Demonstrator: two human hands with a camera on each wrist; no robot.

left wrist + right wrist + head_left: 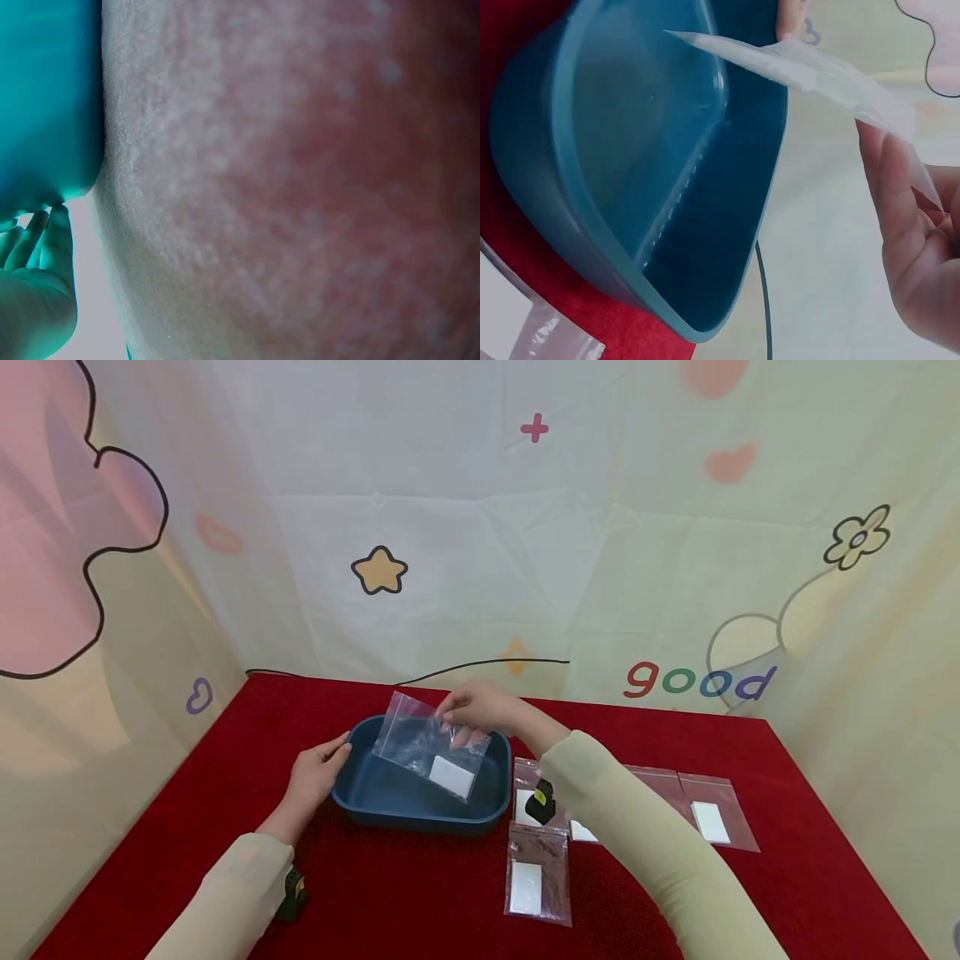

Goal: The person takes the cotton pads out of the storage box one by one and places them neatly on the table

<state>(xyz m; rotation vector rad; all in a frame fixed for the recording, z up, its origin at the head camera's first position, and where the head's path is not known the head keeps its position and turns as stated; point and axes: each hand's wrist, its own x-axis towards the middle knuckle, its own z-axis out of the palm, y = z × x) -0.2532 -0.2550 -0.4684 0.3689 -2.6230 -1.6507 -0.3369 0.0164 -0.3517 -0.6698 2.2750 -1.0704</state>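
My right hand [483, 706] pinches a clear zip-lock bag [405, 739] by its edge, over the blue plastic basin [360, 785]. Inside the bag a white rectangular card [452, 776] lies at one corner. Seen from the right wrist, the bag [817, 71] hangs tilted above the basin's opening, with the fingers [896, 180] at its edge. At the basin's left end my left hand [318, 768] holds the rim. Its fingers [56, 244] touch the basin's outer wall [45, 97] in the left wrist view. The basin's visible floor shows no other bag.
Several more clear bags with white cards lie right of the basin, among them a near bag [555, 877] and a far-right bag [738, 814]. My right sleeve [637, 827] partly covers others. A red cloth [420, 893] covers the table; a printed curtain [465, 510] hangs behind.
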